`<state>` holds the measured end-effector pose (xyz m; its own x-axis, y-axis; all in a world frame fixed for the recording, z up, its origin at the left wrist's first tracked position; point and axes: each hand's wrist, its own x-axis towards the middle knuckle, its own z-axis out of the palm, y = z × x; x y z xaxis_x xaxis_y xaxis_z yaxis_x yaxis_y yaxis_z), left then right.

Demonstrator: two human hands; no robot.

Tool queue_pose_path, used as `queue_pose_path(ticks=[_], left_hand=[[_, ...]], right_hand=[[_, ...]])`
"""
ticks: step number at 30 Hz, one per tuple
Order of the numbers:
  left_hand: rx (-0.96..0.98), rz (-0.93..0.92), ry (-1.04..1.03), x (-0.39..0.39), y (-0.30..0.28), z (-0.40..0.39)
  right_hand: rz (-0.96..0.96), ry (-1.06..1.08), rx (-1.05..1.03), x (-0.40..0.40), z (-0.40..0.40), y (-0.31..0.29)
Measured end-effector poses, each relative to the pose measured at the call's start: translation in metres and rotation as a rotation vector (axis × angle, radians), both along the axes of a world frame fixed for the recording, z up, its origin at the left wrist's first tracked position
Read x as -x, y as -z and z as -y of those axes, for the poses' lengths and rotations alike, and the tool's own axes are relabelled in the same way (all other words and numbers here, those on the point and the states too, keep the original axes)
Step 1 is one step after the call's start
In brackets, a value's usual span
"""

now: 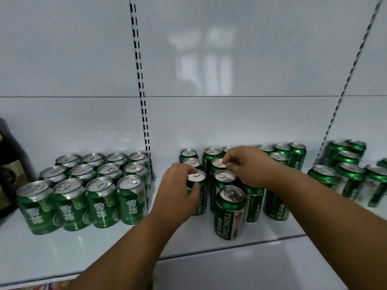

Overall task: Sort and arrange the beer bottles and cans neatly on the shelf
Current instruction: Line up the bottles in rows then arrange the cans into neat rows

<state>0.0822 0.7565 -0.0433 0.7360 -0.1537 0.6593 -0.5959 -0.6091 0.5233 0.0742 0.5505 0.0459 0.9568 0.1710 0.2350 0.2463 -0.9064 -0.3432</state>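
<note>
We observe both hands over the white shelf (62,254), among green beer cans. The left hand (178,185) grips the front can (198,193) of the left-most Tsingtao row: fingers curl round its silver rim and the thumb presses on its side. Directly behind those fingers stand two more cans (191,162) of the same row.

The right hand (247,164) reaches over the neighbouring row; its fingertips (227,160) pinch at the rim of the second can (218,165) from the back. Just below these fingertips stands another can (224,177), and nearer the shelf edge a lone can (230,212) stands forward of the rest.

Well left of the left hand's fingers we note a tidy block of cans (88,189), four wide and three deep, labels facing forward. A dark bottle (8,164) stands at the far left. Right of the right hand's wrist, more cans (347,174) sit in a looser group.
</note>
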Motion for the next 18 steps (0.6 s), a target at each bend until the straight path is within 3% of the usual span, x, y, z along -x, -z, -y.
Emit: queue_pose_path(ticks=[7,12,18], left_hand=[[-0.229,-0.057,0.075,-0.033,-0.037,0.008],[-0.377,-0.133,0.024,-0.089,-0.066,0.028],[-0.754,-0.298,0.034,-0.151,-0.079,0.064]], right_hand=[[0.024,0.039,-0.041,-0.014,0.009,0.007],[-0.008,0.028,0.047,-0.051,0.013,-0.001],[-0.111,0.083,0.111,-0.098,0.020,-0.005]])
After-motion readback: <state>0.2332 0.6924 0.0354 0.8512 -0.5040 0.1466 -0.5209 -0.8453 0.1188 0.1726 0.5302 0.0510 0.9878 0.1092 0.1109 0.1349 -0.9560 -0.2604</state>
